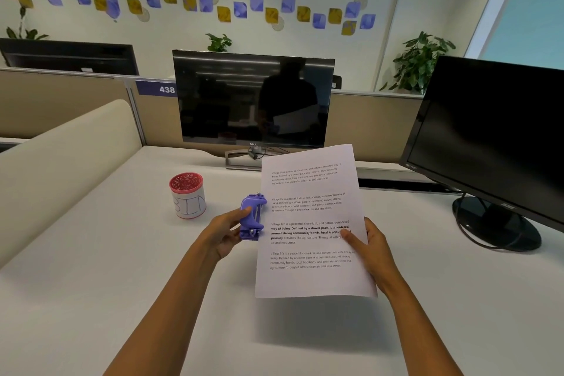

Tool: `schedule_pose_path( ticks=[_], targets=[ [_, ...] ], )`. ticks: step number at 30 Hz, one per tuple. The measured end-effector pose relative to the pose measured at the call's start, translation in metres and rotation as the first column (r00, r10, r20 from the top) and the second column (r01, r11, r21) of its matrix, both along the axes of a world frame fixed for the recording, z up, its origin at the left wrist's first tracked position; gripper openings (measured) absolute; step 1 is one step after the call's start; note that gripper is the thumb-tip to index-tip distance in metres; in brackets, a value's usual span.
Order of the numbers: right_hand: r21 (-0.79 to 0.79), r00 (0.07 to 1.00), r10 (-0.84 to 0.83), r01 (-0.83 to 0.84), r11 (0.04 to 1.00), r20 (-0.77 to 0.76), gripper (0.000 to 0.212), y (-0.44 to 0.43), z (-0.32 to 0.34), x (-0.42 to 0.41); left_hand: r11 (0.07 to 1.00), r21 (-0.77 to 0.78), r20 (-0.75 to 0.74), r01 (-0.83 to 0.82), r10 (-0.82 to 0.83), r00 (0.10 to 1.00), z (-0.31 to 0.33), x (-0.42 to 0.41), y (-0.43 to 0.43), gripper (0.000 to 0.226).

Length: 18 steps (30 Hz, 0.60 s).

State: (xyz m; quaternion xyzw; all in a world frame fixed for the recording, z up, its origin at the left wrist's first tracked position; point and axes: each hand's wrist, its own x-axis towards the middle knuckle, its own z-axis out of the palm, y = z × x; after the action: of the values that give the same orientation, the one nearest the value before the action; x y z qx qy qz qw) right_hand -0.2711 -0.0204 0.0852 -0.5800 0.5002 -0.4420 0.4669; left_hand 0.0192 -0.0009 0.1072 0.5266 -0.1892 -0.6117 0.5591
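A red-rimmed pot (187, 195) stands near, left of the left fingers (242, 212). Beyond them a middle monitor (253, 101) and a right monitor (488, 137) block the way, its round base (496, 224) well rightward. Nearer lies bare tabletop (91, 299).

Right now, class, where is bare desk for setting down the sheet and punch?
Bare desk left of the left hand, below the red-rimmed cup; also right of the right hand, before the monitor stand. Crowded between them, around punch and sheet.
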Motion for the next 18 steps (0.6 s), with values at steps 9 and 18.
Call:
schedule_pose_path(
  ticks=[9,18],
  targets=[
    [-0.015,1.0,0.015,-0.015,1.0,0.016,0.035,0.006,0.001,0.008,1.0,-0.013,-0.057,0.008,-0.008,0.998,0.005,-0.003,-0.004,0.031],
    [-0.007,0.993,-0.029,0.03,1.0,0.115,0.03,0.01,-0.002,0.016,0.997,-0.07,-0.009,0.018,-0.018,1.0,0.001,-0.001,-0.002,0.03]
  ],
)
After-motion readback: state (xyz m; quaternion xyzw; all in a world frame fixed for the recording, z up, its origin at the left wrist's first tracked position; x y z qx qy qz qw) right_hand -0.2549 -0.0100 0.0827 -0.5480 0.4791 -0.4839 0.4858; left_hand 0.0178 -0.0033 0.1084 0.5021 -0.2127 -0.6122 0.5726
